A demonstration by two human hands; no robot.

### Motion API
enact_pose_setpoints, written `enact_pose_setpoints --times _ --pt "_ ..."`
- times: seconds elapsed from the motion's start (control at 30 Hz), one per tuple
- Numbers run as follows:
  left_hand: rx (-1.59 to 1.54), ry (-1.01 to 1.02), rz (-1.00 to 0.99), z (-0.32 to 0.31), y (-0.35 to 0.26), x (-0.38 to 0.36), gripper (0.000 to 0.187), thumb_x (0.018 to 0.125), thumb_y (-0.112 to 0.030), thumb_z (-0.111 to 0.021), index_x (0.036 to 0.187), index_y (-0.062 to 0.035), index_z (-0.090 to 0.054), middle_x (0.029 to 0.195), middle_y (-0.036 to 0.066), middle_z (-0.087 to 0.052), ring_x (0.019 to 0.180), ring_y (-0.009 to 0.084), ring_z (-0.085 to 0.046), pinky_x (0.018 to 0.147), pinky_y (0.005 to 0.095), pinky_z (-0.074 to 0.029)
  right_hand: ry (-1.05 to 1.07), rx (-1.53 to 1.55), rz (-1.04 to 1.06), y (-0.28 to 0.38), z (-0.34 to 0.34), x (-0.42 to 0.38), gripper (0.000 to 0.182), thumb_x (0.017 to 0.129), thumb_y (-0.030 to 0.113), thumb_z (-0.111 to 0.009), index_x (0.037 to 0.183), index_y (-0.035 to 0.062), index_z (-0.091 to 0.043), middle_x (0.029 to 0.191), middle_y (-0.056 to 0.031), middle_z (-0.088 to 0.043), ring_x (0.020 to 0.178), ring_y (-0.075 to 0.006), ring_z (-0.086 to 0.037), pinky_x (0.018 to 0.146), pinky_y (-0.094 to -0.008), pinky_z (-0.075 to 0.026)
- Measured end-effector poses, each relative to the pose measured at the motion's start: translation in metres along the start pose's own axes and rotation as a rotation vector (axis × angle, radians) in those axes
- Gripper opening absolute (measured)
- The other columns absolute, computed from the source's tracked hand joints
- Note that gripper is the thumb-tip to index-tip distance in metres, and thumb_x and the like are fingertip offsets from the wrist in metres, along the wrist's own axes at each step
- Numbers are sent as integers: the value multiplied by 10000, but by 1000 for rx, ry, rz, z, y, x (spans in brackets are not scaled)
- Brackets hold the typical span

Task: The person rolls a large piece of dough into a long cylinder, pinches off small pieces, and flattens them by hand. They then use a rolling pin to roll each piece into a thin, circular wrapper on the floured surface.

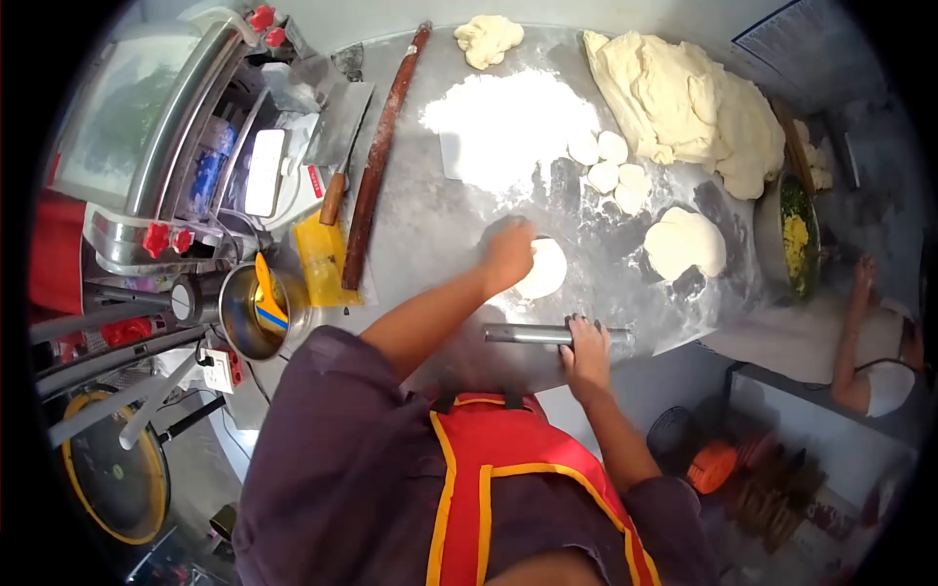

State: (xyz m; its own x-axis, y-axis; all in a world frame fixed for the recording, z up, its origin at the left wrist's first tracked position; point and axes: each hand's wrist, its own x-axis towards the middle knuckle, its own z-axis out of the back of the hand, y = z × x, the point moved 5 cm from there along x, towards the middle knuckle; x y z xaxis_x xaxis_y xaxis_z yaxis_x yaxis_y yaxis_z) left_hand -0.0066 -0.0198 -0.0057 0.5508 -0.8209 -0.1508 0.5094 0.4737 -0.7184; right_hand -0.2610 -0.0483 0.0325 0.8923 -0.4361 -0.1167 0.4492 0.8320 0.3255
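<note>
My left hand has its fingers curled closed at the left edge of a flat dough round, pinching its rim. My right hand is wrapped round the right part of a metal rolling pin, which lies crosswise near the table's front edge, apart from the round. Several small dough pieces sit beyond the round, beside a pile of white flour. To the right is a stack of flattened dough rounds.
A large dough mass and a smaller dough lump lie at the back. Leftward are a long wooden rod, a cleaver and a metal pot. A filling bowl stands right, near another person's arm.
</note>
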Motion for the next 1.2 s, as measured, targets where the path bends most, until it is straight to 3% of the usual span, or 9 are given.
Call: enact_pose_setpoints --times 0.17,0.33,0.4,0.53,0.6,0.67,0.83,1.03,1.2 --pt "-168 365 91 -15 3 -35 238 840 -192 -605 1014 -34 -643 1024 208 -649 1001 385 -607 886 466 -464 -299 -210 -98 2 -7 87 543 957 303 -513 1396 -10 -452 1423 -202 -484 1350 -327 -414 1163 -512 -214" --pt "-10 287 68 -12 -24 14 271 876 -250 -592 1025 -35 -661 1024 206 -665 964 400 -624 854 488 -474 -286 -149 -210 -10 12 193 545 989 344 -454 1388 -27 -457 1426 -210 -482 1346 -338 -423 1147 -534 -231" --pt "49 353 -30 -2 -35 16 269 890 -259 -586 999 -23 -655 1000 204 -666 935 406 -626 839 502 -474 -291 -87 -129 -3 9 165 551 987 345 -461 1389 -31 -454 1434 -215 -474 1347 -347 -422 1137 -540 -246" --pt "-108 103 88 -1 16 -15 305 885 -259 -594 1029 2 -660 1016 227 -666 998 414 -623 875 497 -483 -163 -159 -74 7 -22 52 552 988 316 -467 1411 -36 -423 1458 -238 -435 1353 -378 -407 1112 -538 -294" --pt "-54 260 16 -8 27 -26 297 891 -242 -583 1043 1 -657 1023 227 -666 1009 417 -620 876 499 -481 -94 -146 -93 13 -21 35 552 990 297 -466 1424 -37 -402 1463 -248 -421 1350 -389 -407 1101 -540 -312" --pt "-27 327 4 -3 16 -32 264 885 -191 -572 1017 14 -675 1028 231 -676 1022 406 -633 878 503 -487 -257 -162 -14 11 -10 95 568 990 297 -460 1439 -40 -373 1467 -252 -410 1350 -392 -401 1114 -538 -292" --pt "39 310 103 8 -23 3 208 867 -193 -612 925 -26 -723 959 187 -708 960 382 -669 833 501 -501 -251 -153 -100 -2 2 195 554 1004 336 -441 1409 -41 -419 1439 -250 -442 1351 -376 -396 1140 -511 -256" --pt "-125 -29 116 15 24 -29 257 877 -263 -627 1001 -46 -686 1008 184 -682 970 378 -639 830 487 -480 -216 -153 26 22 -14 56 556 956 306 -551 1372 -53 -464 1417 -247 -480 1319 -372 -459 1113 -534 -299" --pt "-86 332 155 12 -3 -13 265 857 -255 -627 1036 -65 -675 1044 202 -674 1009 369 -632 869 470 -483 -327 -172 -36 11 -4 153 552 990 344 -470 1382 -45 -455 1427 -237 -468 1327 -366 -443 1132 -545 -259"
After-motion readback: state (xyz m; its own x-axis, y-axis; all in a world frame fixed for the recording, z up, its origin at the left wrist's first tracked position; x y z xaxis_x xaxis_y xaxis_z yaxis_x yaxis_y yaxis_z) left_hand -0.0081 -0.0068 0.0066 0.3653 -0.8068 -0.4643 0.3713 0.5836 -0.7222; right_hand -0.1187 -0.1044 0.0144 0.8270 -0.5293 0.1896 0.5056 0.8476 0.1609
